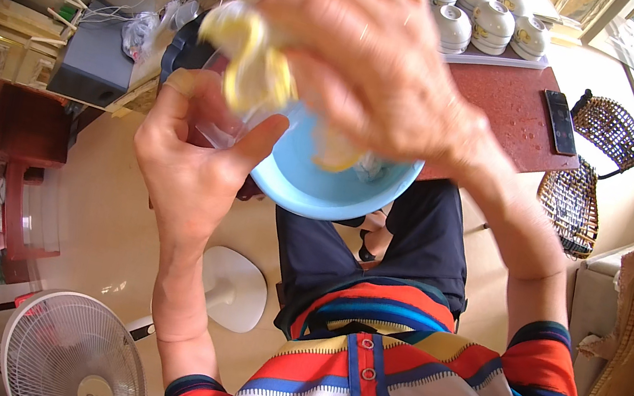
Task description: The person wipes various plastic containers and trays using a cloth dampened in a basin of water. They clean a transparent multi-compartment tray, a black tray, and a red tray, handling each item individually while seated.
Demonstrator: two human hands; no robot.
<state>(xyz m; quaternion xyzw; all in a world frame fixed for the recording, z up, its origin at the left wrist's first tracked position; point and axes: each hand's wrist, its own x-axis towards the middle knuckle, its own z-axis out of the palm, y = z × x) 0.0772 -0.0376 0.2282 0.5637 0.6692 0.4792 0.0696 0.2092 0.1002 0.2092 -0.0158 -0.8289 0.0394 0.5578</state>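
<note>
My right hand [356, 46] is raised over a light blue plastic basin [330, 194], fingers closed on a blurred yellow-and-white strip [252, 62], perhaps peel or a printed wrapper; I cannot tell which. Lower and to the left, my left hand [199, 145] grips what looks like a clear plastic container [221, 130] between thumb and fingers, close under the strip. Inside the basin lie another yellow-edged piece [334, 153] and something whitish and clear [368, 167]. The right hand hides the basin's far side.
Stacked upside-down bowls [492, 26] stand on a tray at the back of the red table [492, 108], with a phone [559, 123] near its right edge. Woven chairs [570, 204] are at right. A standing fan [76, 353] is at lower left, a grey box [94, 57] at left.
</note>
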